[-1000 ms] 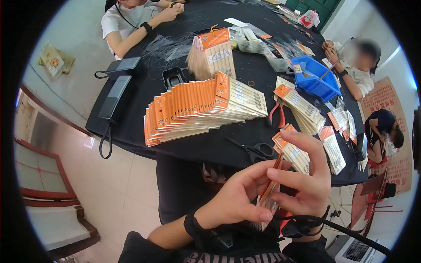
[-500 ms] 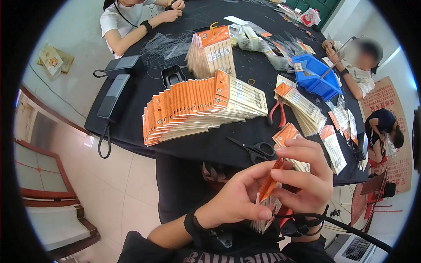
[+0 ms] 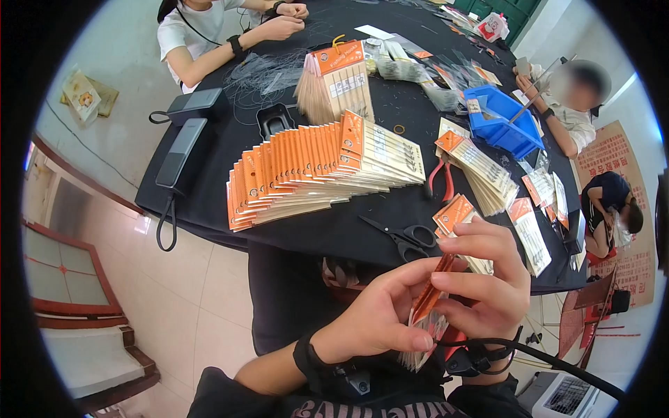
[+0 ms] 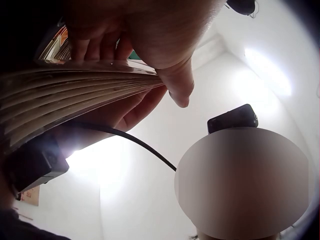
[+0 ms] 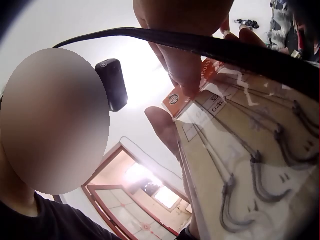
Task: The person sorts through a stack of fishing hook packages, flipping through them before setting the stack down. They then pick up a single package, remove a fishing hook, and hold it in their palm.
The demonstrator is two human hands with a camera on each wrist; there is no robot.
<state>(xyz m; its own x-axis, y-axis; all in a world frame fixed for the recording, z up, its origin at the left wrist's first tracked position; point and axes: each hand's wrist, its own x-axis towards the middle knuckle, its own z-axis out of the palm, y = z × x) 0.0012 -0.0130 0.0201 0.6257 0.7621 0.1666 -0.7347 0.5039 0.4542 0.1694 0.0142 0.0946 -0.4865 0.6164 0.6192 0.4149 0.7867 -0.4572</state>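
Observation:
Close to my body, both hands hold a small stack of fishing hook packets [image 3: 427, 301] with orange headers. My left hand [image 3: 376, 310] grips it from the left, thumb along the near side. My right hand [image 3: 488, 275] pinches the header part with bent fingers from the other side. Layered edges of the stack [image 4: 70, 97] fan out in the left wrist view. In the right wrist view the outer packet [image 5: 235, 145] shows dark hooks behind clear plastic. On the table ahead lies a long overlapping row of similar packets [image 3: 300, 167].
Black scissors [image 3: 404, 239] and red-handled pliers [image 3: 446, 180] lie near the table's front edge. More packets [image 3: 481, 171] sit to the right, beside a blue bin [image 3: 502, 125]. A bundle of packets [image 3: 341, 80] stands behind the row. Power banks [image 3: 182, 153] lie left. Two people sit across the table.
My right index finger has come down from a raised position to the top of the stack. The held packets have tilted slightly, showing more of the orange header. The left hand has barely moved.

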